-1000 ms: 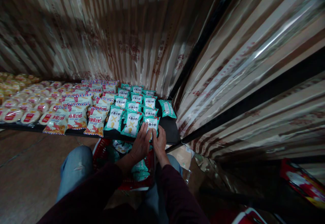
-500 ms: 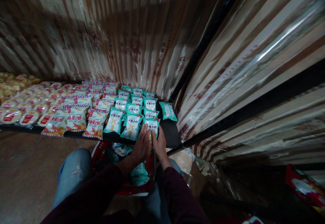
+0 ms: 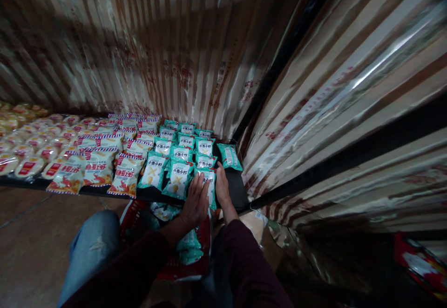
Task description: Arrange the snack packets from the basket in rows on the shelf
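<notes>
Several teal and white snack bags (image 3: 178, 177) lean in rows on a black shelf (image 3: 234, 188). My left hand (image 3: 197, 202) lies with fingers stretched over the front-right snack bag (image 3: 211, 188), covering its left part. Just right of that bag is my right hand (image 3: 222, 188), its fingers extended upward and slightly off the bag's edge. Neither hand is wrapped round anything. Behind my right hand, a single teal bag (image 3: 229, 156) lies back side up near the shelf's right end.
Left of the teal bags stand orange and white snack bags (image 3: 98, 166), then round packaged cakes (image 3: 29, 167). A red basket (image 3: 128, 215) with more teal bags sits below the shelf, between my knees. Black posts (image 3: 265, 96) and striped plastic sheeting (image 3: 195, 56) bound the back and right.
My right hand has moved away from the front-right bag to its right side. My left hand stays on that bag, and more of its front shows. The view has shifted slightly.
</notes>
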Motion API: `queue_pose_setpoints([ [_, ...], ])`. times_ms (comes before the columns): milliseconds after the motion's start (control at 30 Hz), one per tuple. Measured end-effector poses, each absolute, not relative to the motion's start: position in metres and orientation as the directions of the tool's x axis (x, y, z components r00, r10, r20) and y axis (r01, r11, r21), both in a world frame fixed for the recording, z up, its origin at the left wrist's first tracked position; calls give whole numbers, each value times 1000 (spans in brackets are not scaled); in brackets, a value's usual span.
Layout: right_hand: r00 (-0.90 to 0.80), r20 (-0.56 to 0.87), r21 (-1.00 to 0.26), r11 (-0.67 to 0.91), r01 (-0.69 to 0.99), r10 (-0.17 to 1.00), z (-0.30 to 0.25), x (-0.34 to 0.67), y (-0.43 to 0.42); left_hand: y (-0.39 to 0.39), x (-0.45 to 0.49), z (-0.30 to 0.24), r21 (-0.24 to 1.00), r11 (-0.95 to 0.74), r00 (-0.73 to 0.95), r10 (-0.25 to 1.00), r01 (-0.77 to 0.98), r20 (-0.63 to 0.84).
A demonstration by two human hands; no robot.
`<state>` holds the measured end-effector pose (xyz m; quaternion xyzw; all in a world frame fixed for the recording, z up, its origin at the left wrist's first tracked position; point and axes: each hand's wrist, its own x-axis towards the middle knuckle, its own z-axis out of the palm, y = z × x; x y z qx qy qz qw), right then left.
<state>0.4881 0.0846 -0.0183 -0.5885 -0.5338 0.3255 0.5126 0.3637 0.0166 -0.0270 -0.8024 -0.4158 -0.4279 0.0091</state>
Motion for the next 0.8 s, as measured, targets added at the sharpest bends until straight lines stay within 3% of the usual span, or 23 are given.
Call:
queue_pose_setpoints([
  [333,186,170,-932,97,349,968,-24,492,124,22,371,-28,355,-588,255,711,727,656],
  [800,212,172,-951,106,290,962,-23,492,125,26,377,-23,344,-545,210,715,765,667],
])
